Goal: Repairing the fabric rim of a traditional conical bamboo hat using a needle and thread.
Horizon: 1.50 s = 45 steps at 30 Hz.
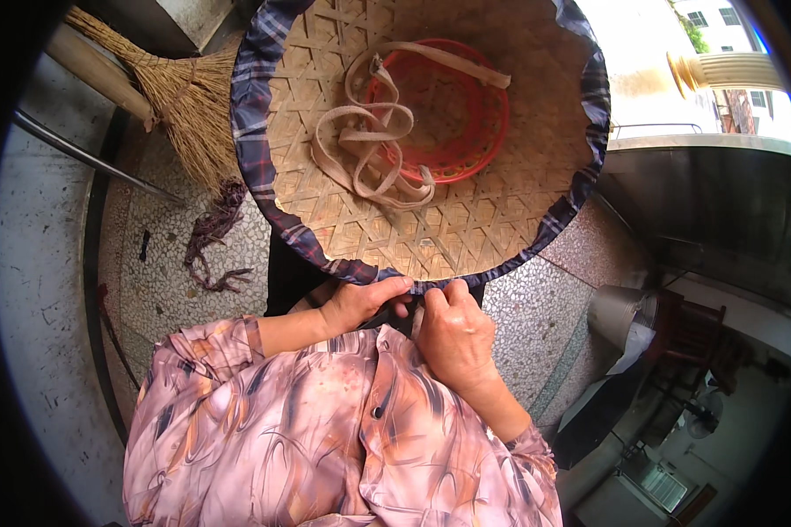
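Observation:
A wide woven bamboo hat (pixel 466 230) is tipped with its hollow inside toward me, its brim bound in dark blue plaid cloth (pixel 262 167). Inside it sits a red plastic ring-shaped basket (pixel 492 145), with a loosely looped beige strap (pixel 375 112) lying across it. My left hand (pixel 356 304) grips the near brim, thumb on top and fingers curled beneath. Close beside it, my right hand (pixel 455 334) is closed, pinching the cloth edging. Whether anything small is between its fingertips is hidden.
At the left lie a straw broom (pixel 189 101), a metal rod (pixel 88 154) and a dark shredded cloth strip (pixel 209 233) on the speckled floor (pixel 163 290). A grey bucket (pixel 613 312), dark wooden chair (pixel 690 329) and fan (pixel 703 413) are on the right.

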### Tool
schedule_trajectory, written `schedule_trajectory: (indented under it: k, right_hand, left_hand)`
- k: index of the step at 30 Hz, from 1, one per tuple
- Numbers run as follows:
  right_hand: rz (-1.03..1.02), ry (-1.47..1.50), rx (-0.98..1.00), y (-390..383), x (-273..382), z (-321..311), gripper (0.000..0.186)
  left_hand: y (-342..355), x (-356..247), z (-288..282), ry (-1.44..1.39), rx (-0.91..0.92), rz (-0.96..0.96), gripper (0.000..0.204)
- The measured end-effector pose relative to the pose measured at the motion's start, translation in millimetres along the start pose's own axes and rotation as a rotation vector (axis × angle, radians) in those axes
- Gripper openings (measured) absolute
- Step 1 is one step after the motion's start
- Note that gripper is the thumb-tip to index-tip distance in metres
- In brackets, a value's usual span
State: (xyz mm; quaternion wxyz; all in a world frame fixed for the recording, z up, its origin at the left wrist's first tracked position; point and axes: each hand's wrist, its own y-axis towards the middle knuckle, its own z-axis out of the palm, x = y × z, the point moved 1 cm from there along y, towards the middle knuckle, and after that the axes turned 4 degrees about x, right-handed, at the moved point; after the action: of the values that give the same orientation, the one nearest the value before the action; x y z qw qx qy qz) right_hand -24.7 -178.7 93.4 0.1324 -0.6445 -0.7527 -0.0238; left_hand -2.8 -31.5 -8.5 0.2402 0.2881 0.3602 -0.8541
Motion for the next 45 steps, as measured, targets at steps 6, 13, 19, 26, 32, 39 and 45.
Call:
schedule_trajectory:
  k: [6,13,19,26,32,39,45]
  right_hand:
    - [-0.020,0.083,0.008,1,1,-4,0.010]
    - [-0.026,0.155,0.057,2,3,-4,0.013]
    - [-0.061,0.177,-0.022,1,1,-4,0.010]
    - [0.038,0.457,-0.031,-14,-19,-2,0.015]
    - [0.588,1.481,0.391,-22,-37,36,0.031]
    - [0.624,1.892,0.228,6,-42,63,0.023]
    - [0.660,1.905,0.135,10,-52,71,0.021]
  left_hand:
    - [-2,-3,0,0.018,-0.004,0.008,0.034]
    - [-2,2,-8,0.135,0.045,0.056,0.034]
    - [0,11,-11,0.103,0.035,0.006,0.034]
    - [-8,-4,-6,0.038,-0.012,-0.047,0.039]
    - [-2,-7,2,-0.082,-0.048,-0.123,0.042]
    - [9,-20,1,0.120,0.080,-0.126,0.049]
    - [-54,-62,16,1.124,0.099,0.167,0.038]
